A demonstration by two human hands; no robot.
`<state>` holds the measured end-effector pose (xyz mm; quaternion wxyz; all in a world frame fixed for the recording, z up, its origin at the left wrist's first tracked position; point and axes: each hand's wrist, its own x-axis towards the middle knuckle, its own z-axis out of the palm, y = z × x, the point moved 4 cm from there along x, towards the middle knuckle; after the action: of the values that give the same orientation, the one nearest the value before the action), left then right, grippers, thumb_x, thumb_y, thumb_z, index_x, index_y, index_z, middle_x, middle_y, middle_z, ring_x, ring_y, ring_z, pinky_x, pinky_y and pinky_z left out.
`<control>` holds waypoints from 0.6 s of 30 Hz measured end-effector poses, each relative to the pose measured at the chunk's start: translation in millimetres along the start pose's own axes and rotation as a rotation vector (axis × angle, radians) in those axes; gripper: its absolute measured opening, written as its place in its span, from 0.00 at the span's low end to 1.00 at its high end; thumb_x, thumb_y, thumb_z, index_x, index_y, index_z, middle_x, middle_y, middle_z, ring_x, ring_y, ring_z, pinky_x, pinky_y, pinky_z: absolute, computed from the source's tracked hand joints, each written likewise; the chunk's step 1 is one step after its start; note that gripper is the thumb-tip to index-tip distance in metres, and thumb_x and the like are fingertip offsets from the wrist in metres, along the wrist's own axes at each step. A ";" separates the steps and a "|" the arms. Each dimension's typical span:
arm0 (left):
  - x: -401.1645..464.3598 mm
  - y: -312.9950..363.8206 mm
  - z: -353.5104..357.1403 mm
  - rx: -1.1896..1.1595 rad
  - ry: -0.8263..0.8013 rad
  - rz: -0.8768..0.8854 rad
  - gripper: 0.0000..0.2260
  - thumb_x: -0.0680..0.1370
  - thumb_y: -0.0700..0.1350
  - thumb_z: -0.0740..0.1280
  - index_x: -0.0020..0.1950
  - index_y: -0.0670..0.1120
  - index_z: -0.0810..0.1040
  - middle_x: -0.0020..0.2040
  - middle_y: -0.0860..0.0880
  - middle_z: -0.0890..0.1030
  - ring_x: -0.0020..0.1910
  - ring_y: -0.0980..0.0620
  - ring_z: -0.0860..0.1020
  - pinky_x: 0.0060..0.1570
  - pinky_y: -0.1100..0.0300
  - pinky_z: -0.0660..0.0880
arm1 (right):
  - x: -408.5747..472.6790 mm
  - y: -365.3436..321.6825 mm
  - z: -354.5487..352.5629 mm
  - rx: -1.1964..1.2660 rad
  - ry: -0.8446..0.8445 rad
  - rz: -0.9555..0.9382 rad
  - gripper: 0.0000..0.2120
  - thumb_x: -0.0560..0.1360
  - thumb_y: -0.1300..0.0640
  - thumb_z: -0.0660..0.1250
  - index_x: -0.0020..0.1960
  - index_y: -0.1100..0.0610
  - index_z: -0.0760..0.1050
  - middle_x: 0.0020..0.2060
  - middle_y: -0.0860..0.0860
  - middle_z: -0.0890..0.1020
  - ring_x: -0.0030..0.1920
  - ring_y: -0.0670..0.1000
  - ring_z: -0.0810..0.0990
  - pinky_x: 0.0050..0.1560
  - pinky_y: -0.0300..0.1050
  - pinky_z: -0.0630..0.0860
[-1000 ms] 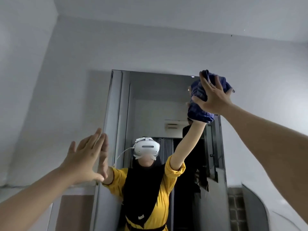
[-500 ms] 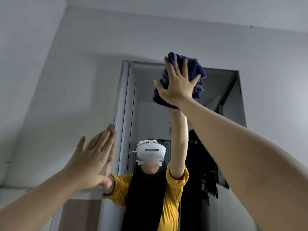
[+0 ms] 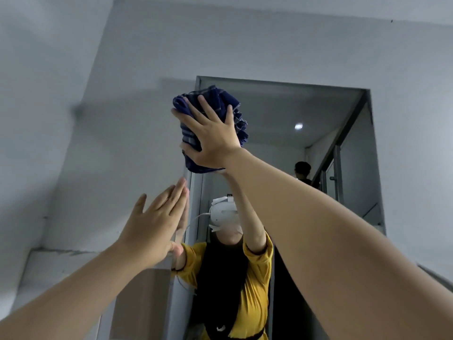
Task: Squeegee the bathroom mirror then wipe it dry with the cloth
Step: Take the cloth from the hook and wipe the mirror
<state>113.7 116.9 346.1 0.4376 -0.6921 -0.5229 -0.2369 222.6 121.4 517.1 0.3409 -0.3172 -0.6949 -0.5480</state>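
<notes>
2 hands are up at the glass, w/ 1 cloth between them and the job. The right hand (image 3: 213, 141) has fingers spread wide and flat over a bunched dark-blue cloth (image 3: 210, 111), pressing it onto the mirror (image 3: 282, 111) near the top-left corner. Spread like that, I'd say, so the wad stays flat on the glass and covers more per pass; nothing is curled round the fabric, it's held by push alone.

The left hand (image 3: 157, 224) is lower, fingers straight and together, thumb out, fingertips right at the mirror's left edge where glass meets wall (image 3: 98, 143). Prob. a brace: the right arm is stretched high, so leaning on the other palm steadies the body. Whether it bears on the glass itself or only the frame, can't tell.

The cloth sits at the upper left of the mirror, partly over the frame line, so this corner looks like the bit being dried. Squeegee: 0 in view, which fits the squeegee step being done and the drying step underway, approx. late in the task, though how much glass is dry can't be read from here.

Count: 1 mirror, 1 cloth, 2 hands, 0 squeegees. In the reflection: 1 person in a yellow top (image 3: 255, 278) w/ 1 white headset (image 3: 224, 213), 1 more figure (image 3: 302, 169) further back by a doorway, 1 ceiling light (image 3: 298, 126).
</notes>
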 end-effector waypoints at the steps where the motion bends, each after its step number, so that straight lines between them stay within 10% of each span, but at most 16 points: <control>1: -0.6 1.5 1.2 -0.004 -0.012 0.006 0.58 0.62 0.69 0.67 0.74 0.43 0.34 0.75 0.47 0.30 0.74 0.50 0.37 0.70 0.40 0.57 | -11.5 7.5 -2.4 -0.005 0.009 0.011 0.32 0.75 0.40 0.57 0.77 0.41 0.52 0.78 0.44 0.55 0.78 0.54 0.47 0.69 0.76 0.44; 10: -1.6 3.0 0.4 -0.070 0.100 -0.028 0.54 0.65 0.60 0.72 0.75 0.45 0.38 0.77 0.48 0.38 0.74 0.51 0.45 0.65 0.37 0.62 | -112.0 110.4 -36.1 -0.066 0.051 0.286 0.31 0.76 0.39 0.57 0.77 0.42 0.53 0.78 0.44 0.54 0.79 0.53 0.46 0.69 0.76 0.47; 18: -1.5 12.2 -6.5 -0.067 0.014 -0.089 0.46 0.74 0.56 0.66 0.73 0.45 0.32 0.75 0.50 0.31 0.76 0.51 0.40 0.70 0.47 0.44 | -159.7 172.2 -54.4 -0.044 0.128 0.533 0.31 0.76 0.38 0.56 0.76 0.42 0.52 0.78 0.46 0.54 0.79 0.52 0.45 0.70 0.74 0.44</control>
<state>125.4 109.7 343.9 0.4069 -0.6805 -0.5420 -0.2784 460.2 91.6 489.0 0.5093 -0.4610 -0.5519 -0.4728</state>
